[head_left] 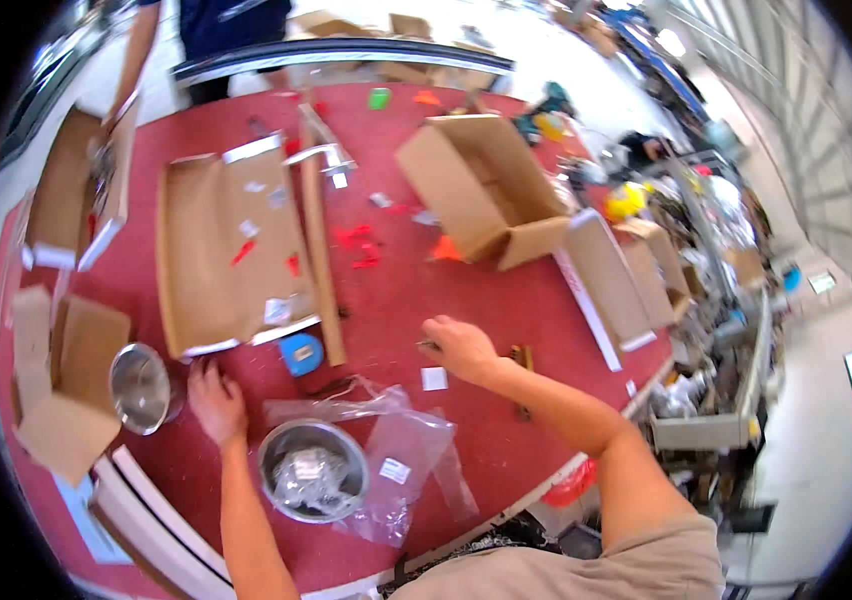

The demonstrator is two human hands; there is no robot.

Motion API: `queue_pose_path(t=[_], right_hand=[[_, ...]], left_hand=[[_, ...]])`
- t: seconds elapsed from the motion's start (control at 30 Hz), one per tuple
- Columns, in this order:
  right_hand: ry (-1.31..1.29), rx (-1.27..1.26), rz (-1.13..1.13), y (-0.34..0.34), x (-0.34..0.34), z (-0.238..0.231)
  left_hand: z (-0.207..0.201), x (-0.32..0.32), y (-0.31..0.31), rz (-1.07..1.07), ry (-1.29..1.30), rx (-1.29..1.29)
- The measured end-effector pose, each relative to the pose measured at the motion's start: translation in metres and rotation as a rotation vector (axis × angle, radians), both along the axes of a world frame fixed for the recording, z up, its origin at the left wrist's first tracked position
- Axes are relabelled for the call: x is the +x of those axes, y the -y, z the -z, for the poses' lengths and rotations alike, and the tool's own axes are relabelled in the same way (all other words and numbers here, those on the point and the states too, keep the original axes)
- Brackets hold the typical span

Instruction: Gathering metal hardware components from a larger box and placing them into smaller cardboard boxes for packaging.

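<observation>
My left hand (217, 403) lies with its fingers stretched out on the red table, close beside a shiny metal bowl (140, 390) tipped on its side. My right hand (460, 349) is closed, its fingers pinched around a small thing that blur keeps me from naming. Below it on the table is a small white label (434, 379). Between my forearms stands a second metal bowl (276, 447) with crumpled clear plastic (312, 478) inside. A clear plastic bag (411, 455) is spread to the right of that bowl.
A blue tape measure (301, 354) sits by a flat open carton (186, 260) and a long cardboard strip (318, 260). Open boxes (461, 180) stand right and left. Red scraps (358, 240) dot the middle. Across the table, a person's arm (136, 50) reaches into a carton (61, 190).
</observation>
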State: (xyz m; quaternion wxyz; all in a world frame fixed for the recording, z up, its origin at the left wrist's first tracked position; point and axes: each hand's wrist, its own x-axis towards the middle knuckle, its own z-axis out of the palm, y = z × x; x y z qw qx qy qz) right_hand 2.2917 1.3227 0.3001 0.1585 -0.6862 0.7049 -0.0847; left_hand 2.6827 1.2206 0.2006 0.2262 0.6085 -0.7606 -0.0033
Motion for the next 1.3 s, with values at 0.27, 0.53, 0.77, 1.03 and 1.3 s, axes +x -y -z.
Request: queue_pose_path(t=[0.27, 0.53, 0.77, 1.03, 1.3], right_hand=[[-0.768, -0.131, 0.408, -0.137, -0.287, -0.124], [-0.857, -0.139, 0.672, -0.187, -0.506, -0.166], [-0.377, -0.274, 0.350, -0.129, -0.289, -0.067], [0.120, -0.049, 0.135, -0.122, -0.051, -0.033], [1.020, 0.170, 0.606, -0.098, 0.025, 0.037]], left_hand=[[0.001, -0.029, 0.006, 0.010, -0.053, -0.010], [-0.069, -0.055, -0.017, 0.263, -0.358, -0.088], [-0.036, -0.131, 0.073, 0.263, -0.286, 0.259], [-0.012, -0.142, 0.097, 0.275, -0.338, 0.322], [-0.013, -0.088, 0.115, 0.125, 0.077, 0.131]])
